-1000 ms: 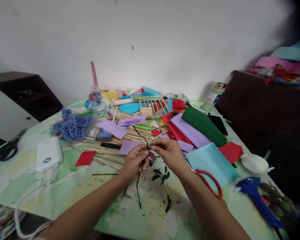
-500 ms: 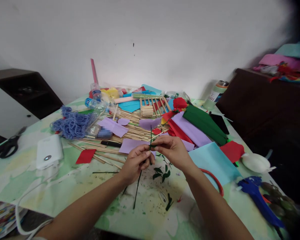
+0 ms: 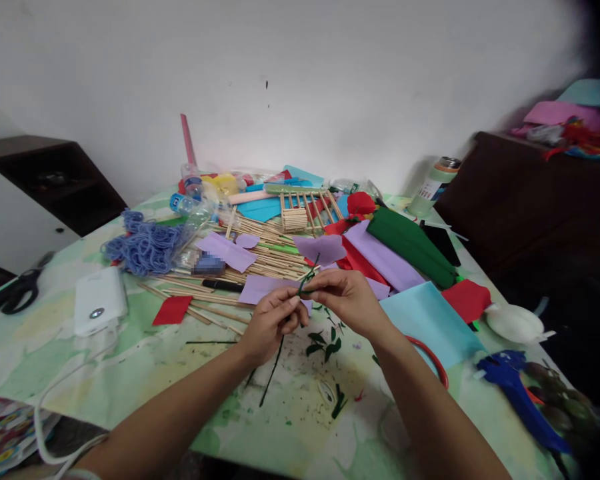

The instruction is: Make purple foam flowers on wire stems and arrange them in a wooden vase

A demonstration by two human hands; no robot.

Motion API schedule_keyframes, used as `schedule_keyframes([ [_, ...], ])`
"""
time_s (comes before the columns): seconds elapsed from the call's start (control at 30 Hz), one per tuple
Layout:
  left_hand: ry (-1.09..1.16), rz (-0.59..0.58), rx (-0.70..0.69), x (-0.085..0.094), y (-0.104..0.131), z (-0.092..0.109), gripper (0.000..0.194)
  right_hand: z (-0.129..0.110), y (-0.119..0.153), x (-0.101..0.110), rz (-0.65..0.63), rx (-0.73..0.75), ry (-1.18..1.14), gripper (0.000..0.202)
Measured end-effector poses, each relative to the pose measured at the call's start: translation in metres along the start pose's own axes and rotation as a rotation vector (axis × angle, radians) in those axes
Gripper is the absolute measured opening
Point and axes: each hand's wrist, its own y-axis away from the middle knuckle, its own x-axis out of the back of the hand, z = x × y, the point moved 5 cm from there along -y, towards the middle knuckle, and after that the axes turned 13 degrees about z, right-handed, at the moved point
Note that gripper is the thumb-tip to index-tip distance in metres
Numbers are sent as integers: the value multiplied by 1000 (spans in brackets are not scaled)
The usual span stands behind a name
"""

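Note:
My left hand (image 3: 274,320) is closed around a thin, dark green wrapped stem (image 3: 273,370). The stem slants from the lower left up past my fingers, its top leaning right. Close against it, my right hand (image 3: 349,301) pinches a narrow green strip (image 3: 305,291) where it meets the stem. How the strip is fixed there is hidden by my fingertips. Below my hands lie several cut green leaf shapes (image 3: 333,348) and small scraps. Another thin green stem (image 3: 210,343) rests left of my left hand. A pale lilac paper piece (image 3: 320,248) lies just beyond the stem's tip.
Wooden sticks (image 3: 275,263) and a small stick-built frame (image 3: 294,220) fill the middle. Blue yarn (image 3: 153,247), a white power bank (image 3: 99,303) and black scissors (image 3: 23,293) are left. Rolled green paper (image 3: 410,247), a blue glue gun (image 3: 525,400) and a bottle (image 3: 433,187) are right.
The stem's top has tilted to the right and its lower end has swung slightly left. My hands stay together at about the same spot, both still closed.

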Motion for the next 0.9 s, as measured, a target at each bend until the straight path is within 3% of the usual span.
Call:
schedule_keyframes([
  [0.17,-11,76,-44,5,-3,11,24,-5,0,4,74,-23,81,5],
  [0.27,-154,183,-195,15,-5,33,24,-9,3,12,141,-26,131,5],
  [0.37,-705,296,-491,25,-5,60,25,-6,15,22,155,-123,95,9],
  [0.43,-1175,267,-603,26,-8,65,25,0,31,29,174,-212,44,11],
  [0.5,-1513,176,-578,29,-14,57,27,8,51,38,221,-296,-8,13],
  [0.6,-1777,63,-459,35,-23,33,32,23,85,50,313,-404,-48,17],
  [0.73,-1925,35,-422,38,-27,6,35,41,121,60,415,-476,-49,19],
  [0.9,-1947,2,-515,34,-26,-2,36,54,140,62,438,-533,-73,18],
])
